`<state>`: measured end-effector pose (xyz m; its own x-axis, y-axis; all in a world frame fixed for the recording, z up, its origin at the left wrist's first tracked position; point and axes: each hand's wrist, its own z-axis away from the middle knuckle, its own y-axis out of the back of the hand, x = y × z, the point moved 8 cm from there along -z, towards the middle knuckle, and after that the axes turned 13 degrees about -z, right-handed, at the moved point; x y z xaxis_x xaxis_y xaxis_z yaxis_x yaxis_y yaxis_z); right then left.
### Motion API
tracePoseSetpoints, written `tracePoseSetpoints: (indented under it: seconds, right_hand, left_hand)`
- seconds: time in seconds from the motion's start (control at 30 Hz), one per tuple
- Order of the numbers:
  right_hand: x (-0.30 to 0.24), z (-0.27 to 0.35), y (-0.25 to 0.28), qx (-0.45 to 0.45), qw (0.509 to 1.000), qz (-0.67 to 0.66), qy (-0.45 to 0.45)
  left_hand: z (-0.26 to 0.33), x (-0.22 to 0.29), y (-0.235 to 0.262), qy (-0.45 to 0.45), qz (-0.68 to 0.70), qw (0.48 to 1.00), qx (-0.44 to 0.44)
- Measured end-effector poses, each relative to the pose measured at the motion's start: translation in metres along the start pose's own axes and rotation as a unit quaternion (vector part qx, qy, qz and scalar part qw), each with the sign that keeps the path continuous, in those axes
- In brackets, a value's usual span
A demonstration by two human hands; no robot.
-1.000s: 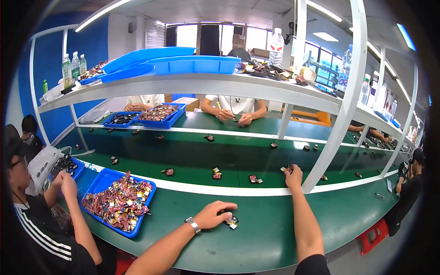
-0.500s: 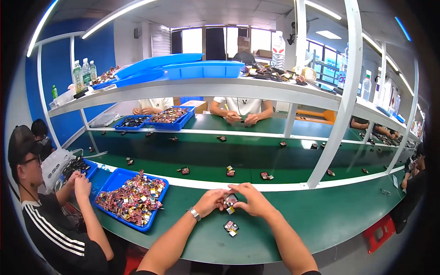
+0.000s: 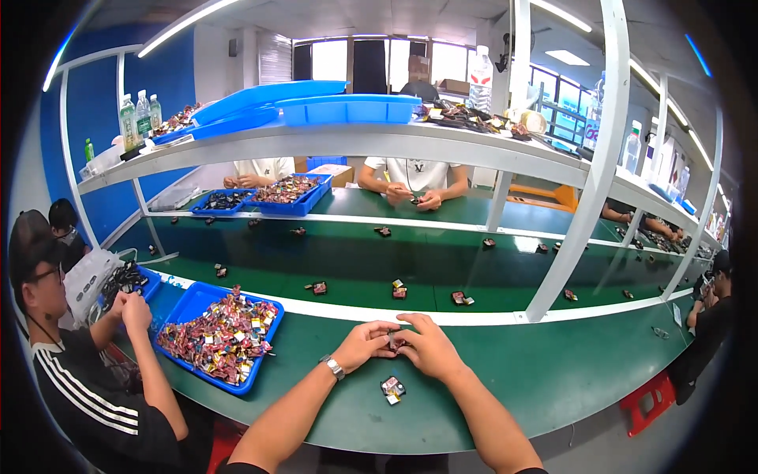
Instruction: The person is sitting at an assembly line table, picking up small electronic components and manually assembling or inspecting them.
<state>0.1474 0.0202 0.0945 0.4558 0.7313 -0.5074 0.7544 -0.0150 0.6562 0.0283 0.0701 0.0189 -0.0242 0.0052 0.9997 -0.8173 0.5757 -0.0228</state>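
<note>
Close together over the near green worktop, my left hand (image 3: 365,343) and my right hand (image 3: 431,347) both hold one small electronic module (image 3: 395,343) by their fingertips. Dark and reddish parts of it show between the fingers, which hide most of it. A watch with a metal band is on my left wrist. Just below the hands, a second module (image 3: 392,389) lies on the worktop, black with red, white and yellow parts. Left of my left arm stands a blue tray (image 3: 189,305) heaped with similar red-wired modules.
A co-worker (image 3: 87,363) sits at the left beside a second blue tray of dark parts. Behind a white rail, several modules lie spaced along a dark green belt (image 3: 355,272). A white upright post (image 3: 580,174) and shelf (image 3: 355,142) stand over it. Another person works opposite.
My hands have drawn closer together around the module, and the right fingers now cover more of it. The whole view has shifted slightly.
</note>
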Motion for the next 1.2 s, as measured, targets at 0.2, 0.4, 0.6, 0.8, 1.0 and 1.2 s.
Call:
tracePoseSetpoints:
  seconds: [0.2,0.4,0.6,0.8,1.0,1.2]
  right_hand:
    - [0.007,0.0,0.0,-0.026,1.0,0.002,-0.01]
    - [0.02,0.005,-0.007,-0.01,0.998,-0.05,-0.042]
    - [0.024,0.005,-0.008,0.013,0.991,-0.1,-0.091]
    - [0.024,0.008,-0.007,0.004,0.989,-0.124,-0.078]
    - [0.02,0.008,-0.004,0.029,0.987,-0.12,-0.102]
    - [0.02,0.009,-0.007,0.084,0.986,-0.101,-0.099]
  left_hand:
    - [-0.001,-0.003,-0.002,0.008,-0.021,1.0,0.013]
    - [-0.001,-0.001,-0.004,0.002,-0.016,1.0,-0.02]
    - [0.002,0.003,-0.007,-0.035,-0.023,0.998,-0.056]
    - [0.0,0.0,-0.008,-0.015,-0.016,0.999,-0.048]
    - [0.0,0.0,-0.006,-0.013,-0.016,0.999,-0.026]
    - [0.0,-0.002,-0.001,-0.019,-0.015,1.0,0.007]
